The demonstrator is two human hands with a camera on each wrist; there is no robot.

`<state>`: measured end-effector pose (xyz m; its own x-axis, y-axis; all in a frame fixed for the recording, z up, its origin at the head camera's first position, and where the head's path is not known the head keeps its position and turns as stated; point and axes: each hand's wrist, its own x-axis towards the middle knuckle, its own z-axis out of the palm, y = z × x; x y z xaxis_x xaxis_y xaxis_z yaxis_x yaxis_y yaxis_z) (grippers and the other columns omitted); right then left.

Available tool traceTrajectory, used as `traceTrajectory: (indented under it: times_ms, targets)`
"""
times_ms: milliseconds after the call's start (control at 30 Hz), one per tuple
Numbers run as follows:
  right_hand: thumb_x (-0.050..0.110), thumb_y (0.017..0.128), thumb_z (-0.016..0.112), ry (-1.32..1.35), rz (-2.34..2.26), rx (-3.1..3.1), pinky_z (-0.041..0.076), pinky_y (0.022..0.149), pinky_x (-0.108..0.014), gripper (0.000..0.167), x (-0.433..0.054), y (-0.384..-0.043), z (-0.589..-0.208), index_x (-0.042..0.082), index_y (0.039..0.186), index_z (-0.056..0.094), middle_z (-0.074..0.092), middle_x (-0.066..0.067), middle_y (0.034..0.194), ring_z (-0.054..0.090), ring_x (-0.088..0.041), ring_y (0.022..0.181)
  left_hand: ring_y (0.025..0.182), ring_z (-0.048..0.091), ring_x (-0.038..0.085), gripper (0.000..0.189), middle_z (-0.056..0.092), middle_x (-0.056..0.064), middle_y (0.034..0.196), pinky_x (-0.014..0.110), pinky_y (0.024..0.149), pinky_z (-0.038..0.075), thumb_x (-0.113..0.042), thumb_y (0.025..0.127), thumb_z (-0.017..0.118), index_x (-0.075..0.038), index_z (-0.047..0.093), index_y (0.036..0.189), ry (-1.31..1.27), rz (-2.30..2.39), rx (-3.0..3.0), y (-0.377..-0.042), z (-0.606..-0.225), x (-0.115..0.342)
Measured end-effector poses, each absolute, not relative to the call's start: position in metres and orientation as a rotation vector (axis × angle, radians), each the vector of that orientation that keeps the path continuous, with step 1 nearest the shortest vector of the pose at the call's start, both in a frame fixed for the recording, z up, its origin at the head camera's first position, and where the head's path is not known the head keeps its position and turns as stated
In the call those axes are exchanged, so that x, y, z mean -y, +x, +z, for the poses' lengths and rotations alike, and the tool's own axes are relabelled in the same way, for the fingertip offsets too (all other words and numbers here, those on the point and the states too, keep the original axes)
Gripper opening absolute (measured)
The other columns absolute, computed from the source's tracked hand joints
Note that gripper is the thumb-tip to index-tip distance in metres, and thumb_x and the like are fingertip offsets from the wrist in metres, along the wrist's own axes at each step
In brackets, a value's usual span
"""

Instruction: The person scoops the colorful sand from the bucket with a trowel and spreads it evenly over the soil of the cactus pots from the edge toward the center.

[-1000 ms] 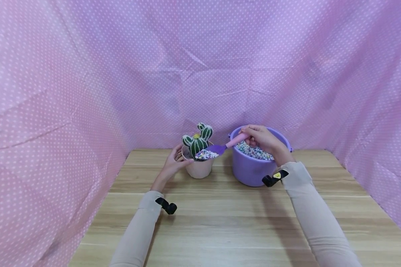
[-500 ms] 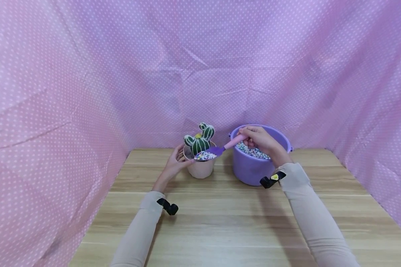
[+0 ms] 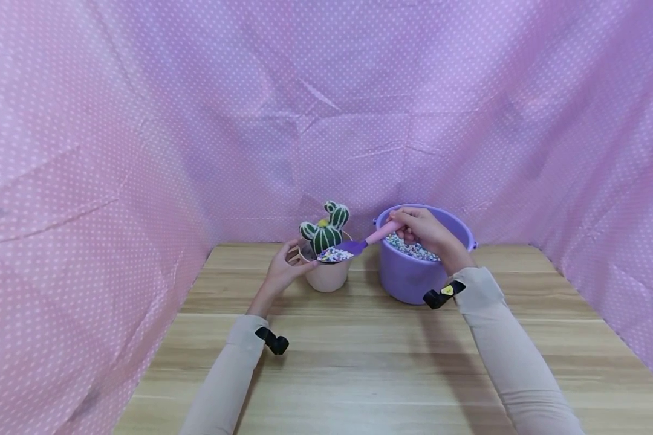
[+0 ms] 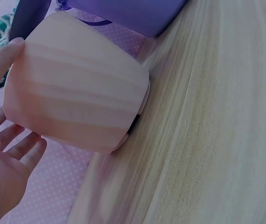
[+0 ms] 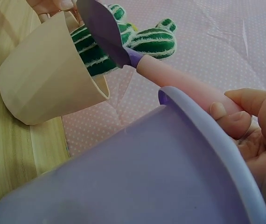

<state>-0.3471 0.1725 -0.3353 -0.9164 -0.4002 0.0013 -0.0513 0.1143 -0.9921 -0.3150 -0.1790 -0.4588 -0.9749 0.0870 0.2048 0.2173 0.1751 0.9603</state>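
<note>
In the head view my left hand holds the side of a pale pink plant pot, thumb at the front rim and fingers round the left side. A green-and-white toy cactus with a yellow spot stands in the pot. My right hand grips the pink handle of a small trowel above the bucket's rim. Its purple blade, loaded with multicoloured beads, lies level over the pot's front rim, near my left thumb. The right wrist view shows the blade's underside in front of the cactus.
Right of the pot stands a purple bucket, partly filled with similar beads. Both stand near the back of a wooden table. A pink dotted cloth hangs behind and at both sides.
Over the last second the pot and cactus have shifted slightly right. The right hand has dropped a little, the trowel staying over the pot's rim with its beads. The last half second shows almost no movement.
</note>
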Motion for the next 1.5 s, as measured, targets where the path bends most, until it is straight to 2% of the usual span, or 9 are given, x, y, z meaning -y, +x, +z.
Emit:
traceTrajectory:
  times_ms: [167,367,567,800,1133,1500]
  targets:
    - [0.022,0.107,0.053,-0.443,-1.872,-2.145,0.034,0.046,-0.016,0.025,-0.171,-0.346,-0.333,0.002,0.101,0.067,0.055,0.001,0.062,0.04,-0.006,0.05,0.141,0.048,0.037,0.079,0.048,0.013,0.154,0.047,0.118,0.045,-0.029,0.083,0.087,-0.008,0.047,0.147,-0.254,-1.853,2.359,-0.312,-0.457,0.179]
    - [0.02,0.106,0.053,-0.414,-1.89,-2.147,0.032,0.044,-0.016,0.023,-0.167,-0.346,-0.333,0.003,0.096,0.065,0.055,0.001,0.059,0.039,-0.006,0.048,0.141,0.049,0.036,0.076,0.05,0.012,0.151,0.047,0.118,0.045,-0.032,0.083,0.086,-0.009,0.049,0.145,-0.236,-1.804,2.364,-0.311,-0.457,0.178]
    - [0.02,0.106,0.051,-0.389,-1.896,-2.14,0.032,0.045,-0.016,0.023,-0.167,-0.347,-0.333,0.005,0.1,0.067,0.054,0.001,0.06,0.038,-0.005,0.049,0.146,0.042,0.036,0.075,0.046,0.012,0.156,0.045,0.121,0.042,-0.024,0.084,0.085,-0.009,0.047,0.147,-0.255,-1.87,2.344,-0.31,-0.452,0.18]
    - [0.021,0.107,0.052,-0.399,-1.888,-2.155,0.031,0.045,-0.016,0.024,-0.165,-0.348,-0.332,0.004,0.098,0.067,0.053,0.002,0.06,0.038,-0.005,0.049,0.151,0.033,0.04,0.081,0.035,0.017,0.163,0.047,0.125,0.034,-0.016,0.088,0.081,-0.005,0.037,0.155,-0.333,-1.968,2.355,-0.317,-0.451,0.184]
    - [0.02,0.107,0.051,-0.423,-1.885,-2.178,0.032,0.046,-0.017,0.025,-0.166,-0.348,-0.332,0.002,0.099,0.066,0.053,0.002,0.06,0.038,-0.004,0.048,0.151,0.033,0.04,0.081,0.033,0.018,0.164,0.05,0.125,0.033,-0.014,0.09,0.079,-0.005,0.034,0.157,-0.387,-2.008,2.341,-0.32,-0.45,0.185]
    - [0.023,0.106,0.055,-0.398,-1.85,-2.209,0.034,0.047,-0.017,0.024,-0.167,-0.348,-0.328,0.006,0.096,0.068,0.055,0.002,0.06,0.039,-0.005,0.049,0.15,0.036,0.036,0.083,0.035,0.016,0.163,0.046,0.124,0.036,-0.014,0.088,0.08,-0.007,0.035,0.157,-0.349,-2.059,2.337,-0.321,-0.45,0.186]
